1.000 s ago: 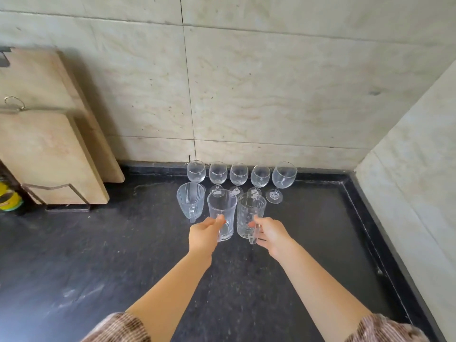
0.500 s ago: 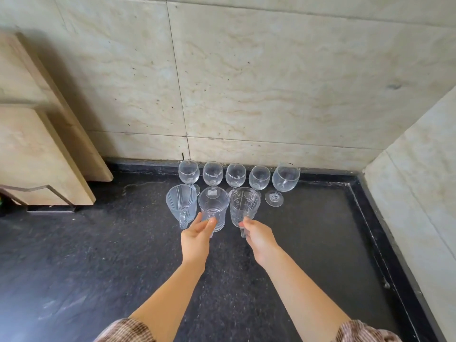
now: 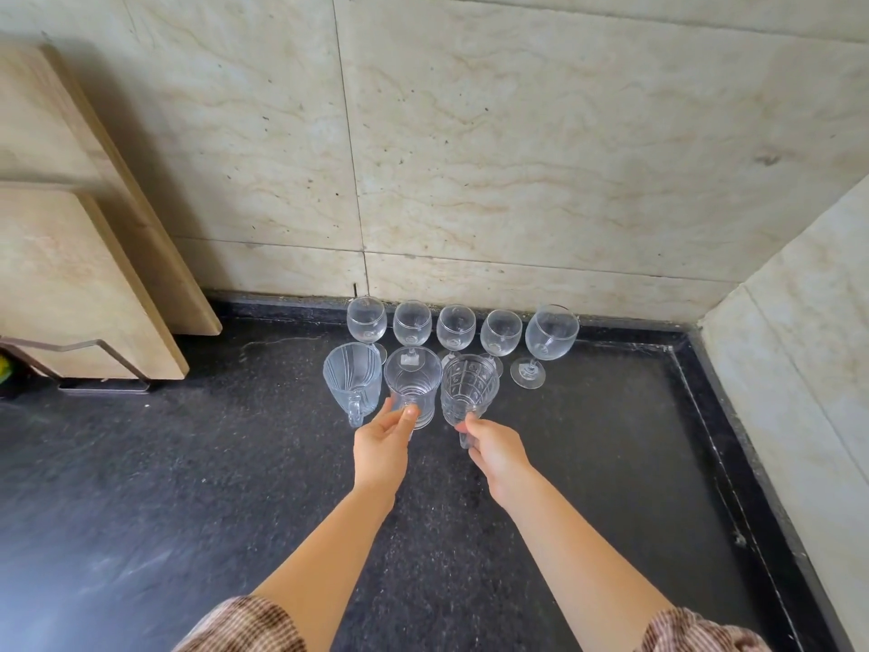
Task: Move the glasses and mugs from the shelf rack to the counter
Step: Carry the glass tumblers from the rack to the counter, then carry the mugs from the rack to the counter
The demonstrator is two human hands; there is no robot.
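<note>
Three clear glass mugs stand in a row on the black counter point(image 3: 188, 487): a ribbed mug point(image 3: 351, 381) on the left, a plain mug point(image 3: 413, 376) in the middle, a diamond-cut mug point(image 3: 469, 385) on the right. My left hand point(image 3: 382, 447) pinches the plain mug's handle at its near side. My right hand point(image 3: 493, 451) grips the diamond-cut mug's handle. Behind them, several stemmed wine glasses point(image 3: 455, 326) line the wall, the largest wine glass point(image 3: 551, 334) at the right end. The shelf rack is out of view.
Two wooden cutting boards point(image 3: 70, 275) lean in a metal holder point(image 3: 80, 364) at the left. Marble walls close the back and right side, meeting at a corner point(image 3: 705, 317). A raised black lip point(image 3: 733, 463) runs along the counter's right edge.
Both mugs have been carried a little farther back and now sit level with the ribbed mug. The view has panned slightly right and down; my hands keep their hold on the handles.
</note>
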